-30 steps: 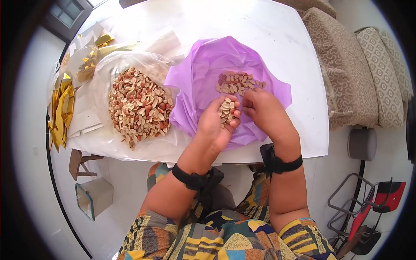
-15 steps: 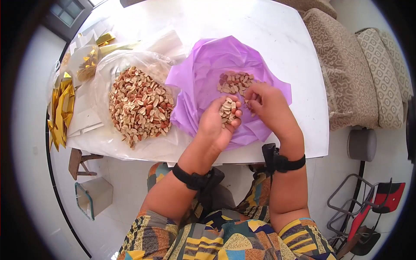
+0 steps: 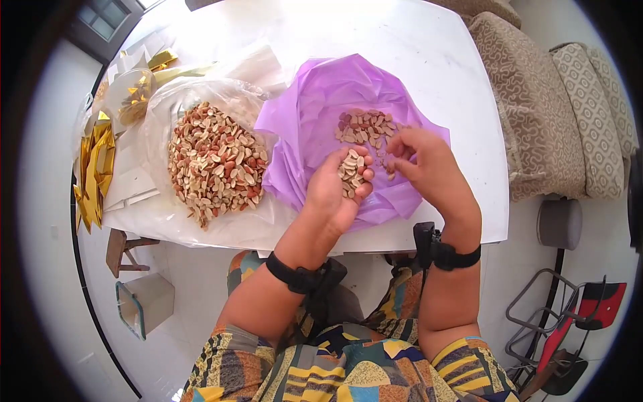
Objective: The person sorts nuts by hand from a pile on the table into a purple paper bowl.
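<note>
My left hand [image 3: 335,194] is cupped palm-up around a small heap of split peanuts [image 3: 351,174], its fingers curled along their right side. To its right, my right hand [image 3: 429,164] hangs over the purple plastic bag [image 3: 295,120]. Its thumb and forefinger stand apart, and no nut shows between them. Inside the spread-out bag lies a small patch of peanuts [image 3: 365,126], some with reddish skins, with a few loose ones trailing toward my right hand. Left of the bag, a large pile of peanuts [image 3: 218,164] rests on a clear plastic bag [image 3: 161,110].
The white table [image 3: 429,40] holds gold foil pouches [image 3: 97,164] and a clear plastic tub [image 3: 132,97] at its left. A patterned sofa [image 3: 529,107] borders the right side. On the floor are a wooden stool [image 3: 119,254], a bin [image 3: 147,305] and a red folding chair [image 3: 599,305].
My right hand has shifted a little to the right, and its thumb and forefinger have spread apart. The left hand keeps its place with the peanuts.
</note>
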`<state>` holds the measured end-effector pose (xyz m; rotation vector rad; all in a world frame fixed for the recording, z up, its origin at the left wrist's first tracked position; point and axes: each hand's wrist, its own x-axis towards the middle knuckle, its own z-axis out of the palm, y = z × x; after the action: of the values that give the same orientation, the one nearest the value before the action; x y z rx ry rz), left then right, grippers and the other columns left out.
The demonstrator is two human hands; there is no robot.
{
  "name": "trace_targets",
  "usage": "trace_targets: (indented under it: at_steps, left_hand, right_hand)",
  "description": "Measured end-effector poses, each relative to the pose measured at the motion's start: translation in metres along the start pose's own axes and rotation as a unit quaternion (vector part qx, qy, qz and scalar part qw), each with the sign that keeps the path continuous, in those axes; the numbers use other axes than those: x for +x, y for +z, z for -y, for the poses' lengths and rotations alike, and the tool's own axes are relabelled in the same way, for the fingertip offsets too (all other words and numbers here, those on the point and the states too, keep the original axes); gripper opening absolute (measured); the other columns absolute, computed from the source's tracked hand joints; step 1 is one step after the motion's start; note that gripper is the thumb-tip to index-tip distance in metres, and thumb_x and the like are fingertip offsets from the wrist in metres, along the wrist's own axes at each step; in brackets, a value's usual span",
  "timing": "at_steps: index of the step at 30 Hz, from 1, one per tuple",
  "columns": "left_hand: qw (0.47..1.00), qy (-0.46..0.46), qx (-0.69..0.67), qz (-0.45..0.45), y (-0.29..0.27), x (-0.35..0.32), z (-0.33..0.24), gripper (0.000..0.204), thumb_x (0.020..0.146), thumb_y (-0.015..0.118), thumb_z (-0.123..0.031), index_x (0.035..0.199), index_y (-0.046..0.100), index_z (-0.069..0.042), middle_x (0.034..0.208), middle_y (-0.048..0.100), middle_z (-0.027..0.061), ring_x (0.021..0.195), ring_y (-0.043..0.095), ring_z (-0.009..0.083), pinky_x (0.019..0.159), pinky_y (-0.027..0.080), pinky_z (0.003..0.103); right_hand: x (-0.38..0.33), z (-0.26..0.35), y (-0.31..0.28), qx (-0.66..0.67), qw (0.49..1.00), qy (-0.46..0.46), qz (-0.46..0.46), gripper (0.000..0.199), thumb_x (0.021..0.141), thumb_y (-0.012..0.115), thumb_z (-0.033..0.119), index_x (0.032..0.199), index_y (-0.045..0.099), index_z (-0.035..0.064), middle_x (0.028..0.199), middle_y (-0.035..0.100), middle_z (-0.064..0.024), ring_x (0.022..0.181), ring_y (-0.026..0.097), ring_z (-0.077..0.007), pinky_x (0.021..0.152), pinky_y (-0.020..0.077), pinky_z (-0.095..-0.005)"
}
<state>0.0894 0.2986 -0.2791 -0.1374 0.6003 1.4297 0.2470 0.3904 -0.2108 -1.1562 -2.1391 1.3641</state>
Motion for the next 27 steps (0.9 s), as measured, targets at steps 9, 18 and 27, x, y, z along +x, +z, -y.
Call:
trace_targets:
  at_steps: [9, 18, 27]
  left_hand:
    - [1.0, 0.002, 0.009, -0.005, 0.003, 0.001, 0.001, 0.024, 0.104, 0.042, -0.022, 0.103, 0.056, -0.002, 0.094, 0.059, 0.0095, 0.075, 0.055, 0.0176, 0.047, 0.038, 0.024]
    - [1.0, 0.001, 0.013, -0.003, 0.001, 0.001, 0.001, 0.024, 0.104, 0.042, -0.022, 0.104, 0.056, -0.002, 0.094, 0.059, 0.0098, 0.075, 0.056, 0.0179, 0.048, 0.038, 0.024]
    - [1.0, 0.0, 0.006, -0.003, 0.001, 0.002, 0.001, 0.023, 0.104, 0.043, -0.022, 0.104, 0.056, -0.002, 0.095, 0.058, 0.0099, 0.076, 0.055, 0.0177, 0.048, 0.038, 0.024]
  right_hand:
    - [-0.003, -0.019, 0.013, -0.226, 0.973, -0.036, 0.001, 0.025, 0.074, 0.076, -0.004, 0.096, 0.063, -0.0018, 0.092, 0.062, -0.0178, 0.084, 0.064, -0.033, 0.074, 0.0521, -0.0392]
    - [0.001, -0.02, 0.017, -0.218, 0.975, -0.041, 0.02, 0.013, 0.077, 0.071, -0.003, 0.089, 0.065, -0.0023, 0.085, 0.063, -0.0186, 0.076, 0.065, -0.0337, 0.069, 0.0518, -0.0408]
    - [0.007, -0.029, 0.019, -0.227, 0.968, -0.1, -0.035, 0.01, 0.081, 0.069, 0.002, 0.091, 0.067, -0.0019, 0.083, 0.066, -0.0227, 0.076, 0.066, -0.0382, 0.068, 0.0515, -0.0434]
